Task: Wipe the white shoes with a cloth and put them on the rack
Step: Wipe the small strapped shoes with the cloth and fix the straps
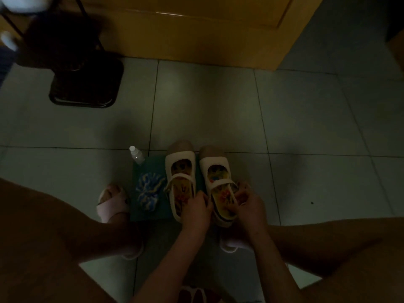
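Nearest: bare legs at left and right, feet in pink slippers point(112, 204).
Left hand point(195, 207): laid over the heel end of the left shoe point(180, 158), fingers bent toward the gap between the pair. Its grip cannot be told in the dim light.
Right hand point(248, 201): fingers curled round the outer rim of the right shoe point(215, 165), by its strap.
Shoes: upright, side by side on a green mat point(153, 215).
Cloth point(148, 190): bunched on the mat just left of the shoes, untouched.
Bottle point(136, 154): at the mat's far left corner.
Rack point(85, 84): far left, well apart.
Step, as judged: shoes being readied, wiping not begun. The next move calls for taking up the cloth.
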The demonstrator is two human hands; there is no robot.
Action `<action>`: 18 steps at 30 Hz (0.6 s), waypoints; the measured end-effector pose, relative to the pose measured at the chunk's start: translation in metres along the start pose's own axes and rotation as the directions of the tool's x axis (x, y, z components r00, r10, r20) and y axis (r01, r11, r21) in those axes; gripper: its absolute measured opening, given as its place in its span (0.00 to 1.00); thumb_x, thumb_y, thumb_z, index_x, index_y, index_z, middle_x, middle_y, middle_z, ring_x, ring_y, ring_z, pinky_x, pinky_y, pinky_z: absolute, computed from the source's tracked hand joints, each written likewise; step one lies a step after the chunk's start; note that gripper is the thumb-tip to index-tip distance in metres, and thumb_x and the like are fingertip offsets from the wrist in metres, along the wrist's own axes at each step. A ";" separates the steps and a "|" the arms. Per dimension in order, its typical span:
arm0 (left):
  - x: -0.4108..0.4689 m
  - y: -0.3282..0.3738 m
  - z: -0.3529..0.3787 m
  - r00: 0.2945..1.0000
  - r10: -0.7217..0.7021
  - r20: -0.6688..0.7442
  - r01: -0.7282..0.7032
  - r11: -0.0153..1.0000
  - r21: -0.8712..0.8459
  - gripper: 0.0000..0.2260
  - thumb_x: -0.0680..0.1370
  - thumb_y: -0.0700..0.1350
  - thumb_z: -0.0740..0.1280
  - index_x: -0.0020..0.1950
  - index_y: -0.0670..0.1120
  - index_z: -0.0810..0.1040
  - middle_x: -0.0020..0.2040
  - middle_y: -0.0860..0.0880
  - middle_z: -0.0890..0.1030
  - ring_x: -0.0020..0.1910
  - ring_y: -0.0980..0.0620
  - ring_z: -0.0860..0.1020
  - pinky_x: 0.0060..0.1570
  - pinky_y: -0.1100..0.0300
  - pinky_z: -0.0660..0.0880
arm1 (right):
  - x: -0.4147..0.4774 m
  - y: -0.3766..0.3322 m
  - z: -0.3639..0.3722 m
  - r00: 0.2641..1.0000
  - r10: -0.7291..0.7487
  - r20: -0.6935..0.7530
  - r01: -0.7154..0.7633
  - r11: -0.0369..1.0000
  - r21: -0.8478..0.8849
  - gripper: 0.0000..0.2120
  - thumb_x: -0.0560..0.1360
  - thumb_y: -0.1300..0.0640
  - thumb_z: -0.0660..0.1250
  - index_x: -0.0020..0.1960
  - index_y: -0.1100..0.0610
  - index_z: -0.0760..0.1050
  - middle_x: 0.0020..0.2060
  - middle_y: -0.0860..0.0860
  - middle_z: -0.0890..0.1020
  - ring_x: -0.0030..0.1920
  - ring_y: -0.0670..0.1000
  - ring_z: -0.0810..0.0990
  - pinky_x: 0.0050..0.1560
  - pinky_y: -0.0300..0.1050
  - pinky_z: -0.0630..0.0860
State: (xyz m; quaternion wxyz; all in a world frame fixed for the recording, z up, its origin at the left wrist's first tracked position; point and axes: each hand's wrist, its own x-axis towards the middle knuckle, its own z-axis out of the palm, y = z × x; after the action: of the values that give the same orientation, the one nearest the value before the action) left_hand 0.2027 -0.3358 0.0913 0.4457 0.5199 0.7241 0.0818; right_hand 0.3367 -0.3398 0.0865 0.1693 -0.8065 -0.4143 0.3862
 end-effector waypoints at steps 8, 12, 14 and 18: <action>0.000 -0.002 0.000 0.999 0.035 -0.026 -0.034 0.999 0.014 0.06 0.79 0.46 0.60 0.52 0.45 0.73 0.46 0.46 0.79 0.44 0.49 0.78 0.45 0.55 0.77 | 0.004 0.008 0.019 0.962 -0.253 -0.106 0.176 0.865 -0.469 0.16 0.63 0.57 0.76 0.49 0.51 0.78 0.65 0.51 0.72 0.64 0.55 0.71 0.57 0.53 0.74; -0.001 -0.005 -0.001 0.998 0.042 -0.041 -0.043 0.999 -0.027 0.06 0.80 0.46 0.60 0.50 0.44 0.73 0.45 0.46 0.79 0.42 0.50 0.77 0.41 0.58 0.74 | 0.007 0.014 0.024 0.960 -0.265 -0.086 0.165 0.789 -0.592 0.19 0.67 0.53 0.73 0.58 0.51 0.78 0.71 0.53 0.66 0.68 0.58 0.63 0.66 0.55 0.65; 0.000 -0.006 -0.001 0.998 0.043 -0.050 -0.045 0.999 -0.029 0.06 0.80 0.46 0.60 0.50 0.45 0.73 0.45 0.46 0.79 0.43 0.50 0.77 0.42 0.58 0.74 | 0.007 0.015 0.026 0.952 -0.293 -0.088 0.189 0.790 -0.583 0.18 0.70 0.57 0.70 0.60 0.54 0.77 0.70 0.55 0.67 0.67 0.60 0.63 0.65 0.56 0.67; 0.000 -0.006 0.000 0.997 0.038 -0.065 -0.040 0.999 -0.020 0.05 0.79 0.46 0.61 0.50 0.46 0.73 0.45 0.47 0.78 0.41 0.52 0.76 0.39 0.61 0.72 | 0.006 0.017 0.024 0.959 -0.265 -0.098 0.173 0.825 -0.538 0.17 0.73 0.58 0.67 0.62 0.57 0.76 0.70 0.56 0.65 0.69 0.58 0.60 0.68 0.52 0.64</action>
State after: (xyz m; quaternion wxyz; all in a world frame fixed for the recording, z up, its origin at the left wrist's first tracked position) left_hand 0.1981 -0.3383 0.0878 0.4257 0.5263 0.7270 0.1149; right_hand 0.3294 -0.3469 0.0578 0.0210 -0.7984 -0.5781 0.1671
